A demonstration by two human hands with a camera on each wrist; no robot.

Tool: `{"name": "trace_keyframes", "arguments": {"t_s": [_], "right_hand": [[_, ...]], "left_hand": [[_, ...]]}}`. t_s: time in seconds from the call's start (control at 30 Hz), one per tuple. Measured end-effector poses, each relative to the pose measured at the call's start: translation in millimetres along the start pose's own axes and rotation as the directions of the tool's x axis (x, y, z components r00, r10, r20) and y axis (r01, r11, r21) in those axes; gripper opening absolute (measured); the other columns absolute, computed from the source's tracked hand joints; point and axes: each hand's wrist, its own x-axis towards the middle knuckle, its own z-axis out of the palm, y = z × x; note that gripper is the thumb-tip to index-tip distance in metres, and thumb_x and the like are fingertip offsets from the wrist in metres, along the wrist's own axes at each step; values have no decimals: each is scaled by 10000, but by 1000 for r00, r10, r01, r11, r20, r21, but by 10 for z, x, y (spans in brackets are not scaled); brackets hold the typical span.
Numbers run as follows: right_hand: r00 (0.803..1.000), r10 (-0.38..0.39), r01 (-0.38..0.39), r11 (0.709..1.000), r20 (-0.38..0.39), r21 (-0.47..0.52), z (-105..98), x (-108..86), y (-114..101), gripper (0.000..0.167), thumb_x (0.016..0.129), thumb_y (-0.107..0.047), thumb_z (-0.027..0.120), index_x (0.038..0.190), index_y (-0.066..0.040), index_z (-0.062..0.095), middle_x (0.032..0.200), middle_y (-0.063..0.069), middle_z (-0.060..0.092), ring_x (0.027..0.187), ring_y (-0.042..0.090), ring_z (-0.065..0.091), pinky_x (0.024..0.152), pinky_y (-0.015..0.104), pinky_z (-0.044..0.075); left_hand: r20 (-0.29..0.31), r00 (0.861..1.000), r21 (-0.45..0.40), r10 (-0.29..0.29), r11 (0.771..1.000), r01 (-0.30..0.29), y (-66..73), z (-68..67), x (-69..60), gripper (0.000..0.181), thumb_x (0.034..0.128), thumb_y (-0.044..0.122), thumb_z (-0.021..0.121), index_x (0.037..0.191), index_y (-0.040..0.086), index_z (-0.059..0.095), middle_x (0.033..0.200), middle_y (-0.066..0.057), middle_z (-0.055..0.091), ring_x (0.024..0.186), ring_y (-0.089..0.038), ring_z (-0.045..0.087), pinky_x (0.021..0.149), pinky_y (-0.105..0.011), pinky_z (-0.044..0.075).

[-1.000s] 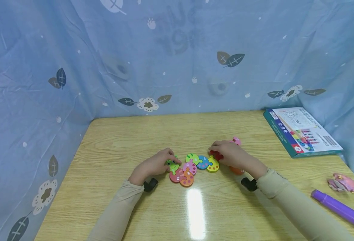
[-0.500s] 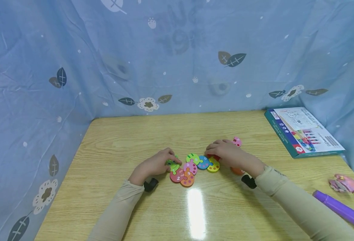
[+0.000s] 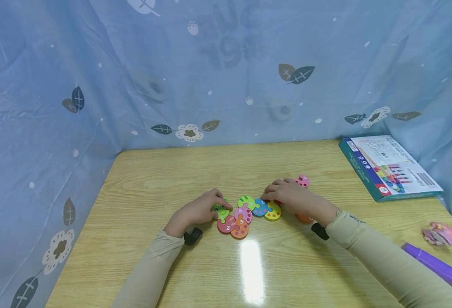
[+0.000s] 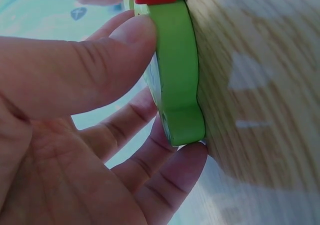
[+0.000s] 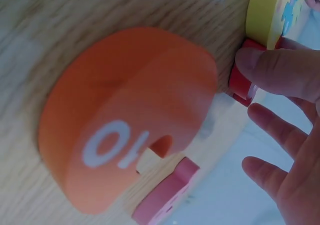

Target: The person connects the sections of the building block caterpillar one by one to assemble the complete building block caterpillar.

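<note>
Numbered wooden puzzle pieces form a joined, curving caterpillar on the table. My left hand (image 3: 200, 208) holds its green head piece (image 4: 177, 70), thumb on the face and fingers around the far edge. From the head run red piece 2 (image 3: 226, 224), orange piece 3 (image 3: 239, 229), then pink, green, blue and yellow (image 3: 273, 212) pieces. With the thumb against its side, my right hand (image 3: 293, 196) grips a red puzzle piece (image 5: 241, 80) beside the yellow one. The hand mostly hides it in the head view, so I cannot tell whether they interlock.
Loose near the right hand lie orange piece 10 (image 5: 135, 100) and a pink piece (image 3: 303, 181). A flat boxed set (image 3: 393, 169) is at the back right. Nearer are a pink toy figure (image 3: 443, 235) and a purple tube-shaped object (image 3: 437, 265). A blue curtain (image 3: 226, 85) surrounds the table.
My right hand has shifted slightly left with the red piece, closer over the yellow one, then held nearly still. The left hand has stayed on the green head.
</note>
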Motion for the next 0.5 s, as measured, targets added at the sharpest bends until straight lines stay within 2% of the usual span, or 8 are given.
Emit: {"name": "trace_keyframes", "arguments": {"t_s": [0.17,0.3,0.4,0.5], "right_hand": [[999,38,-36,998,-20,59,14,-35,33,490,787,36,660,1233,-153,586,1201,38,577,1112,278,503,916,510,390],[991,84,-72,991,-107,115,-11,-102,111,488,758,29,690,1223,-80,586,1216,127,557,1121,324,506,888,507,416],[971,174,-151,978,-163,146,-33,-175,190,461,761,22,686,1208,-38,587,1202,171,551,1085,350,525,846,502,440],[931,327,-306,941,-163,141,-47,-247,266,417,802,-52,659,1211,-21,580,1178,183,555,1037,368,542,798,510,458]], "left_hand": [[-3,1000,-9,-4,1000,4,-10,15,-4,416,811,-58,596,1120,208,679,1116,-28,461,992,-180,445,835,-330,400],[-9,1000,-8,7,1000,-7,-21,20,-4,421,806,-58,601,1121,211,678,1117,-28,461,987,-178,445,828,-328,397],[-12,1000,-4,14,1000,-14,-29,21,1,425,802,-58,602,1125,209,676,1120,-31,461,987,-179,446,824,-328,396],[-9,1000,-1,14,1000,-14,-29,20,5,425,801,-56,604,1126,210,676,1122,-31,462,988,-177,446,823,-326,397]]}}
